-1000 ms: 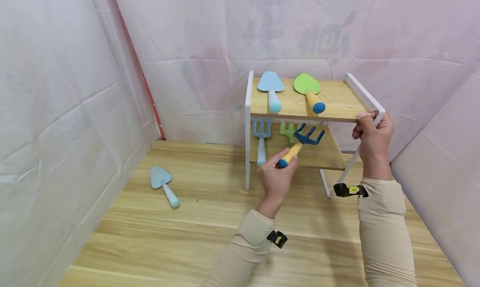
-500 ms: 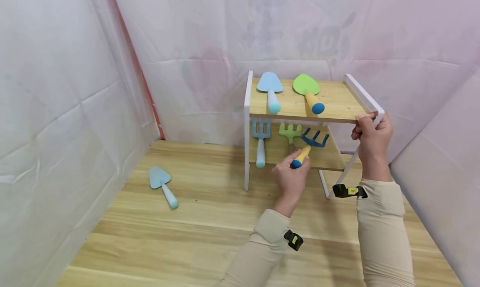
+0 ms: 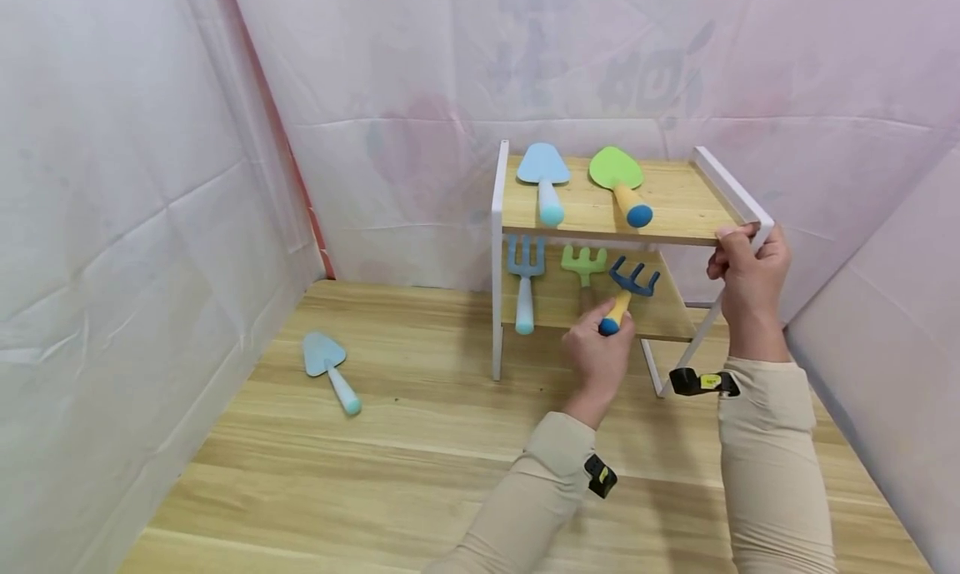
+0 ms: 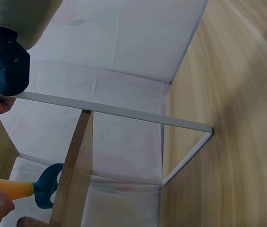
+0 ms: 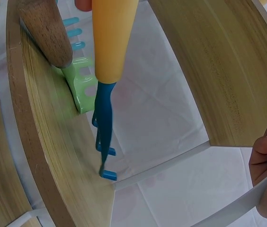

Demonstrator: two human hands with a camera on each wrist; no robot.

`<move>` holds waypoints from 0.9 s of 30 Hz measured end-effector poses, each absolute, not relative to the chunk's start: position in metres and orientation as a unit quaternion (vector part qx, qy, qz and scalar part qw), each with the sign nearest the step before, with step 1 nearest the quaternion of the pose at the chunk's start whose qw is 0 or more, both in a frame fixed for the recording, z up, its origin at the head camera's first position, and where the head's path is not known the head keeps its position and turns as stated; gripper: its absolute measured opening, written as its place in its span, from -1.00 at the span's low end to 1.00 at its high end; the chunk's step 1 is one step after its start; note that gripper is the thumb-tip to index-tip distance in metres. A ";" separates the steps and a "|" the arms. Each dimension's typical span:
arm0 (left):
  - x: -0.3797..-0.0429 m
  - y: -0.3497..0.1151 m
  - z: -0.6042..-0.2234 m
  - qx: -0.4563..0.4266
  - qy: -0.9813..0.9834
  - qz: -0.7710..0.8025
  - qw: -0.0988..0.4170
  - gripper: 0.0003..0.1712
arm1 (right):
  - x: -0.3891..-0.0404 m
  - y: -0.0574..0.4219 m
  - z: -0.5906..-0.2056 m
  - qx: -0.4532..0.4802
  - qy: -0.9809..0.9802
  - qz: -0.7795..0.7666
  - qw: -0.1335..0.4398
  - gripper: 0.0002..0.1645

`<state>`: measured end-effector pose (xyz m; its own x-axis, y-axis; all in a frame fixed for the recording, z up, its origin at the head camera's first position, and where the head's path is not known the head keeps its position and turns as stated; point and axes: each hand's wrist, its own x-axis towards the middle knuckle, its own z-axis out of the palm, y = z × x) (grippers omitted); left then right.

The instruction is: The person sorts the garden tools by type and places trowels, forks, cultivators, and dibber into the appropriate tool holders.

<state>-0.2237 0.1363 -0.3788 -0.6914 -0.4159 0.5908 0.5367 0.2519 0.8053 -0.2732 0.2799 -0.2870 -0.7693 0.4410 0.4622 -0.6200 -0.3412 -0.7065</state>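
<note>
In the head view my left hand (image 3: 600,357) pinches the yellow handle of a hand rake (image 3: 636,278) with dark blue tines. The rake is inside the lower level of a two-tier shelf (image 3: 675,182), tines pointing away. In the right wrist view its blue tines (image 5: 106,118) hang close over the lower board, beside a green hand rake (image 5: 82,90) with a brown wooden handle. A light blue hand fork (image 3: 526,274) lies left of that on the same board. My right hand (image 3: 753,282) grips the shelf's front right corner, thumb near the top board's edge.
On the top board lie a light blue trowel (image 3: 544,170) and a green trowel (image 3: 617,170) with a yellow handle. Another light blue trowel (image 3: 330,370) rests on the wooden table (image 3: 337,491) at left. White metal legs (image 3: 497,307) frame the shelf; pale sheeting (image 3: 405,57) hangs around.
My left hand has carried the hand rake rightward within the lower level, past the green rake, which now shows more fully. My right hand has kept its grip on the shelf corner.
</note>
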 end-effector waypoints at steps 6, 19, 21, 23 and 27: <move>-0.224 0.140 -0.380 -0.041 -0.684 -0.637 0.353 -0.72 | -0.272 0.280 -0.289 0.094 -0.480 0.810 0.323 -0.80; -0.216 0.143 -0.380 -0.084 -0.673 -0.672 0.298 -0.53 | -0.273 0.280 -0.288 0.093 -0.484 0.805 0.330 -0.79; -0.215 0.143 -0.382 -0.097 -0.676 -0.664 0.305 -0.53 | -0.274 0.280 -0.287 0.093 -0.484 0.807 0.327 -0.80; -0.213 0.143 -0.384 -0.110 -0.685 -0.650 0.311 -0.53 | -0.273 0.280 -0.288 0.093 -0.484 0.807 0.326 -0.80; -0.210 0.142 -0.386 -0.135 -0.710 -0.611 0.322 -0.58 | -0.273 0.280 -0.288 0.095 -0.481 0.808 0.327 -0.80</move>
